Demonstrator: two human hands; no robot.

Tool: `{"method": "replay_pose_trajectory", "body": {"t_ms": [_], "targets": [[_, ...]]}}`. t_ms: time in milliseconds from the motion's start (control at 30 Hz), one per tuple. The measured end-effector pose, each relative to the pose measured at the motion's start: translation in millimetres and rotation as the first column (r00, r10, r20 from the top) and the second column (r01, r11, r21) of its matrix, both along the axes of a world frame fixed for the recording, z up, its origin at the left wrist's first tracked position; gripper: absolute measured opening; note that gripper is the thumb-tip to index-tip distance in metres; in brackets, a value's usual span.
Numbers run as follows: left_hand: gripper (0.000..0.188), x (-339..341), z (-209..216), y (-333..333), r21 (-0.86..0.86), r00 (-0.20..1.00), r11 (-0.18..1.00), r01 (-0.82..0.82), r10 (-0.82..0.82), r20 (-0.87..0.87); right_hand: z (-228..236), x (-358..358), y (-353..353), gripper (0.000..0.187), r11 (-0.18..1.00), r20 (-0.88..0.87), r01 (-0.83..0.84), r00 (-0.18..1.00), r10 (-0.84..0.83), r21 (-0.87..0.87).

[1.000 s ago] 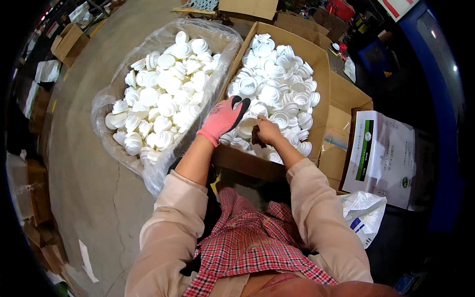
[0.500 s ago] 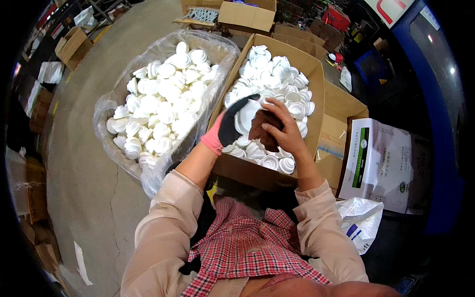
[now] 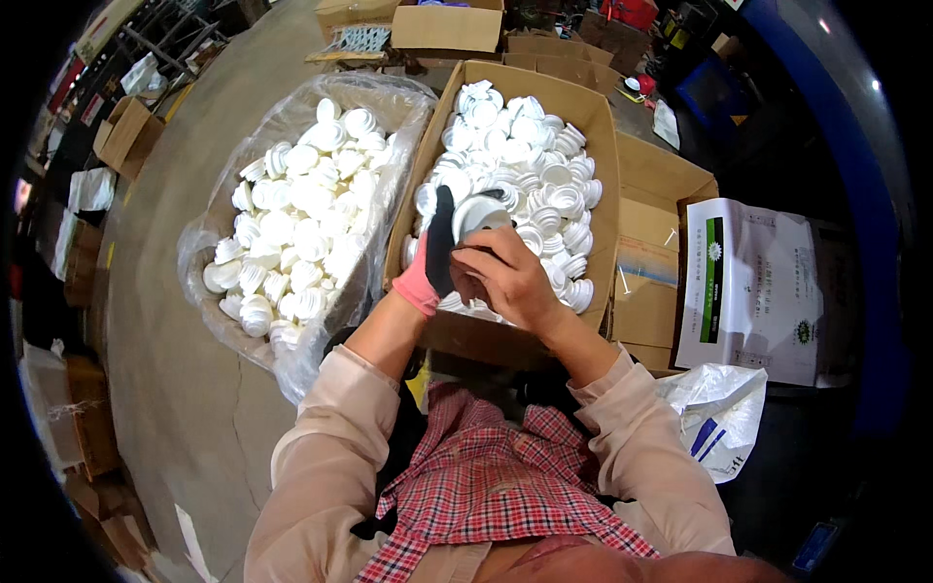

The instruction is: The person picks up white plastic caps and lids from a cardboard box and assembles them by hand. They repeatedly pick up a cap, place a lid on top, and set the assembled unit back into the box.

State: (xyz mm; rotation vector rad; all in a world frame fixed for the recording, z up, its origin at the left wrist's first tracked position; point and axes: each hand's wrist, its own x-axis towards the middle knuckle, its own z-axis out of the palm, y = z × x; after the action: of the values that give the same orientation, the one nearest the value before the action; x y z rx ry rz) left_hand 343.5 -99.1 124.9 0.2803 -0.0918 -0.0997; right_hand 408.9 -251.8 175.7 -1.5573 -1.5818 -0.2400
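Note:
A round white plastic part [image 3: 480,214] with a flat disc end is gripped in my left hand [image 3: 435,255], which wears a black and pink glove. My bare right hand [image 3: 513,280] is closed just below the part, its fingertips bent in against its near side. A dark brown piece of cloth or sheet [image 3: 468,286] shows partly beneath those fingers; most of it is hidden. Both hands are over the near end of a cardboard box [image 3: 604,204] heaped with similar white ridged parts [image 3: 530,146].
Left of that box stands a plastic-lined container [image 3: 209,248] full of creamier white ridged parts [image 3: 311,194]. To the right are an open carton [image 3: 646,209], a printed white sheet [image 3: 753,282] and a crumpled white bag [image 3: 724,418]. More cartons [image 3: 447,27] stand at the back.
My right hand has moved down and left, and the brown piece is now mostly covered by it. The white part is tilted differently in my left hand. The whole view has shifted slightly.

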Motion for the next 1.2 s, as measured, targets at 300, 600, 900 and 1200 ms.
{"method": "replay_pose_trajectory", "body": {"t_ms": [300,600,900,1200], "targets": [[0.039,-7.7,7.1,-27.4,0.794,0.941,0.523,-0.309,0.289,0.176,7.2,28.7,-7.3,0.029,0.977,-0.07,0.196,0.979,-0.19,0.088],[0.038,-6.1,39.3,-33.9,0.766,0.634,0.001,-0.642,0.562,0.531,-27.4,25.1,-5.1,0.018,0.935,-0.561,0.304,0.748,-0.354,-0.184],[0.076,-1.5,24.9,29.0,0.106,0.793,0.8,-0.591,0.6,-0.105,-140.1,32.2,-15.7,0.032,0.782,-0.36,-0.059,0.907,-0.217,-0.62],[0.086,-11.3,29.6,38.3,-0.208,0.959,0.938,-0.279,0.285,-0.001,-265.8,145.3,-18.2,0.038,0.365,-0.02,0.476,0.588,-0.809,-0.8]]}}
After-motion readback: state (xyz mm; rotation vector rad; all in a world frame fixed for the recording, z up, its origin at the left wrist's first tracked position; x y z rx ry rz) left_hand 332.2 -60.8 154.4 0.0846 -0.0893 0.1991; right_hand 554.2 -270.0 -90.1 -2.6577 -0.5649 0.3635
